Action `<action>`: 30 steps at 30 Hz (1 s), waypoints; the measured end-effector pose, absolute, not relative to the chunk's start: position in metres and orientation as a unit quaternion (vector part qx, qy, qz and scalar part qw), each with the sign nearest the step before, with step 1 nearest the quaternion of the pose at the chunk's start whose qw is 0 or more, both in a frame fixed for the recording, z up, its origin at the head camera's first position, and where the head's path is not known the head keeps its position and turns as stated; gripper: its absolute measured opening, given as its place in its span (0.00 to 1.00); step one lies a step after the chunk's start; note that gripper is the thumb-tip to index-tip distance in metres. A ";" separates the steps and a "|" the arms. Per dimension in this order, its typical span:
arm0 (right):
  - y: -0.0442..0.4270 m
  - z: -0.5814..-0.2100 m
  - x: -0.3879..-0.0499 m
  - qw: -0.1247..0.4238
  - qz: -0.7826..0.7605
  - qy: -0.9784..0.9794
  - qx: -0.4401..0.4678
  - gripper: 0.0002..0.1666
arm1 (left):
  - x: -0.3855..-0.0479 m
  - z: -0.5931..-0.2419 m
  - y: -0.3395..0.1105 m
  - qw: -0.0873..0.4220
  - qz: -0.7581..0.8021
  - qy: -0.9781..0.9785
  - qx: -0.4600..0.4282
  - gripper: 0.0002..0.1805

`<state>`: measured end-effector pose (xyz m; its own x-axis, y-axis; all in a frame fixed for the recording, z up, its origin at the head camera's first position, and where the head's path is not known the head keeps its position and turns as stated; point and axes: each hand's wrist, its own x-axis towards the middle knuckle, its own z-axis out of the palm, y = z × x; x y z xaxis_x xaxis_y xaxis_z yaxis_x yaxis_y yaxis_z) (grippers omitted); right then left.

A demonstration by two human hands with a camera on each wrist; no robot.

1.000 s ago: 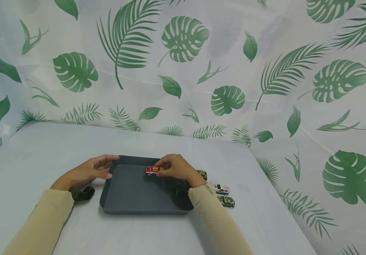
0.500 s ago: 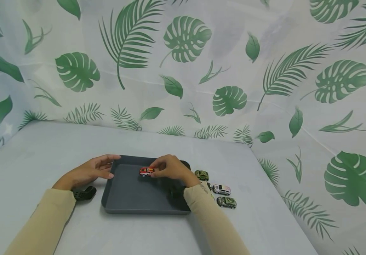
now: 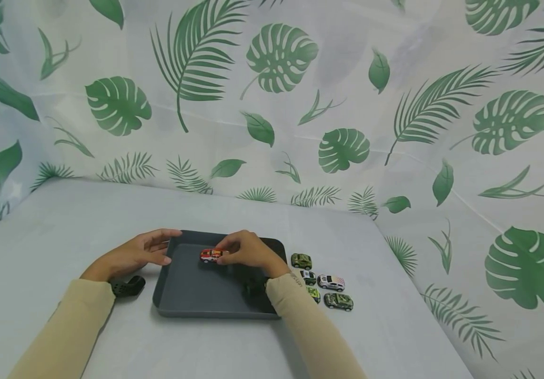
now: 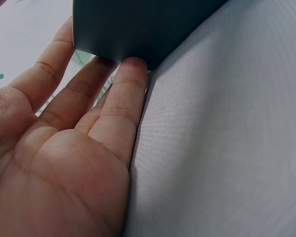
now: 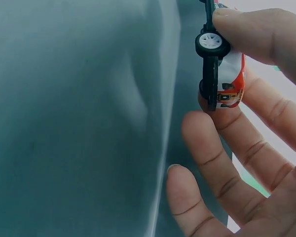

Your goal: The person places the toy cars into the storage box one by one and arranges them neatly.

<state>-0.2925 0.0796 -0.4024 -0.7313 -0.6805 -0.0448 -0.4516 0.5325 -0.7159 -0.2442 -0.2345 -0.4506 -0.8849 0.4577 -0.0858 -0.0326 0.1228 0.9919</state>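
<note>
A small red-and-white toy car (image 3: pixel 209 256) is pinched between the thumb and fingers of my right hand (image 3: pixel 252 256), over the back half of a dark grey tray (image 3: pixel 196 296). In the right wrist view the car (image 5: pixel 231 74) shows its wheels and underside edge, its side facing the tray floor (image 5: pixel 79 123). Whether its wheels touch the tray cannot be told. My left hand (image 3: pixel 132 256) rests at the tray's left side near the back corner. Its fairly straight fingers (image 4: pixel 123 98) touch the tray's outer wall (image 4: pixel 128 29) in the left wrist view.
Right of the tray stand several toy cars: a green camouflage car (image 3: pixel 301 260), a white car (image 3: pixel 331 282), a dark camouflage car (image 3: pixel 339 301) and a bright green car (image 3: pixel 313 295) partly behind the right sleeve. A leaf-print cloth (image 3: pixel 276 116) rises behind the white table (image 3: pixel 111 205).
My right hand has carried the red-and-white toy car leftward over the tray, uncovering more of the cars at the right. The left hand keeps its place at the tray.
</note>
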 end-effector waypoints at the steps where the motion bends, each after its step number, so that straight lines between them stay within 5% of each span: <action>1: 0.078 -0.403 -0.293 0.161 -0.355 0.860 -0.328 0.16 | -0.244 -0.451 -0.235 0.190 0.646 0.725 0.147 0.49; 30: 0.044 -0.413 -0.293 0.136 -0.332 0.877 -0.319 0.15 | -0.244 -0.449 -0.235 0.191 0.645 0.726 0.144 0.49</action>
